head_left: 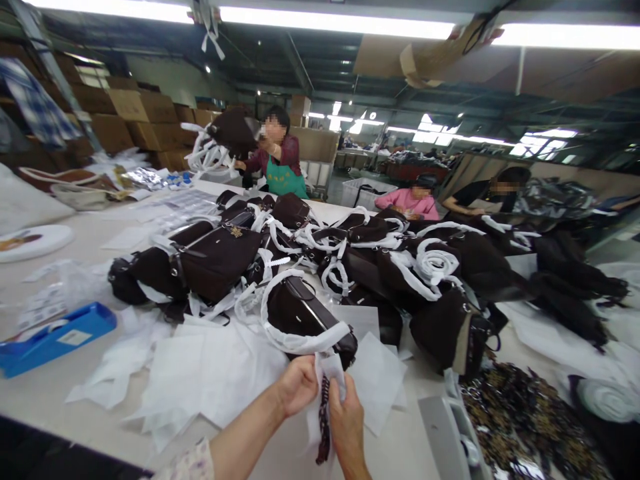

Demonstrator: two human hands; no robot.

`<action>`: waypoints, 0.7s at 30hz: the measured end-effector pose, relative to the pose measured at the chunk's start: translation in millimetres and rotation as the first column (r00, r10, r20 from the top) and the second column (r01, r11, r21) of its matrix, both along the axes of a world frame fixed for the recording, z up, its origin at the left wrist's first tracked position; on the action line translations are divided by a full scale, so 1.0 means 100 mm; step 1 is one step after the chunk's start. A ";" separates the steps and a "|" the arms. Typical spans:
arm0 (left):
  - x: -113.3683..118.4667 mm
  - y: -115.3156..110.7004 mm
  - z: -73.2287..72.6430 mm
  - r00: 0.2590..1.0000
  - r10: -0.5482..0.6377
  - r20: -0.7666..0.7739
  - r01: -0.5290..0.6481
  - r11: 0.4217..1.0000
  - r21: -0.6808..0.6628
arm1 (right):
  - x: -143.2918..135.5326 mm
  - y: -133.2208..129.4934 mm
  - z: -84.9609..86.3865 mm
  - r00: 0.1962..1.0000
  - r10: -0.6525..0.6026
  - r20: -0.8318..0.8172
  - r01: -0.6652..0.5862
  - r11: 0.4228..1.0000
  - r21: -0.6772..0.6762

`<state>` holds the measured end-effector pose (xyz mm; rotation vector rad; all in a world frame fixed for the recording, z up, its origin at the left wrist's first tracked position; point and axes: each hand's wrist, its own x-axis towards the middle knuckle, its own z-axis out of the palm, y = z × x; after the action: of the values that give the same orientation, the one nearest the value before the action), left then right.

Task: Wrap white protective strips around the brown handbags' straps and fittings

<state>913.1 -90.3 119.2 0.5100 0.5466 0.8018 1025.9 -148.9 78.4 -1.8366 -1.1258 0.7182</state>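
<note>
At the front middle of the table, my left hand (pixel 299 385) pinches the left edge of a strip of white wrapping (pixel 314 421). My right hand (pixel 346 417) has its thumb and fingers closed on the strip's right edge. Between the two hands a dark braided piece (pixel 324 420) lies on the white wrapping and hangs down toward me. Just beyond my hands sits a dark bag (pixel 295 310), its handle wrapped in white padding (pixel 305 341). Loose white sheets (pixel 215 367) lie to the left of my hands.
Many dark bags (pixel 215 260) with white-wrapped straps cover the table (pixel 55 400). A blue tape dispenser (pixel 60 337) stands left. At right are a grey dispenser (pixel 447 437) and a pile of brown-gold charms (pixel 530 420). Across the table, a person in a green apron (pixel 285 179) holds a bag.
</note>
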 end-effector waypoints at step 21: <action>0.10 -0.16 -0.58 0.969 0.114 -0.220 -0.112 0.993 0.023 | -0.02 -0.02 -0.15 0.998 0.036 -0.056 -0.036 0.999 -0.012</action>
<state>923.1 -106.1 61.6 0.5860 0.7832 0.8622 1023.7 -150.6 63.4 -1.8000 -1.1230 0.7941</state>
